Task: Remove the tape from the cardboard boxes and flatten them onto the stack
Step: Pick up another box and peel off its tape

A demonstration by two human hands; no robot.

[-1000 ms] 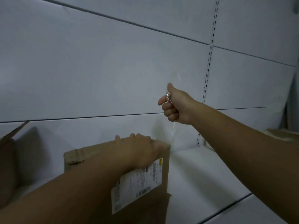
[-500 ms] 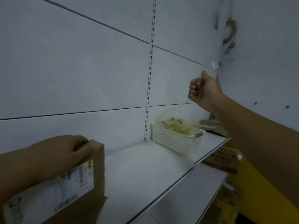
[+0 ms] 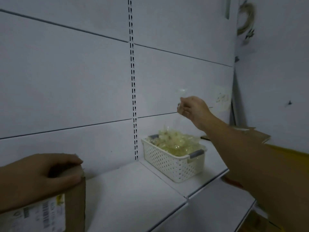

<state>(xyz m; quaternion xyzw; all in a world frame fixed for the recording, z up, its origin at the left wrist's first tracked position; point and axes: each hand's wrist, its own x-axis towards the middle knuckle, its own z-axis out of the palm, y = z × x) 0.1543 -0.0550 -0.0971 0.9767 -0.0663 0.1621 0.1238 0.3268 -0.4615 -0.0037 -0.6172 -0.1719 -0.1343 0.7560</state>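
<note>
Right arm: bare forearm enters from the lower right edge and reaches up and leftward across the shelf [image 3: 133,190], wrist slightly bent, hand raised above the basket [image 3: 173,164].

Right hand [image 3: 192,108]: fingers curled in, narrow; thumb and fingertips pinch a strip of clear tape [image 3: 182,93]. A glint of the strip shows just above the fingers, and a faint film hangs below them toward the basket. Whether its lower end touches the basket's contents cannot be told.

Left arm: enters from the left edge, low in the frame, forearm roughly level.

Left hand [image 3: 50,173]: fingers wrapped over the top corner of the cardboard box [image 3: 75,198], thumb lying along the near face; it grips the edge firmly.

Cardboard box: lower left corner of the frame, upright, base cut off by the frame edge. White shipping label [image 3: 33,215] with barcodes on its near face, blurred.

Basket: white, perforated, grey handles, standing on the shelf against the back panel [image 3: 66,81], well apart from the box. Holds a crumpled film heap [image 3: 177,142], yellowish and clear.

Slotted upright [image 3: 133,81]: runs vertically down the back panel, left of the basket.

Cardboard piece [image 3: 257,136]: behind the right forearm, at the far right of the shelf.
</note>
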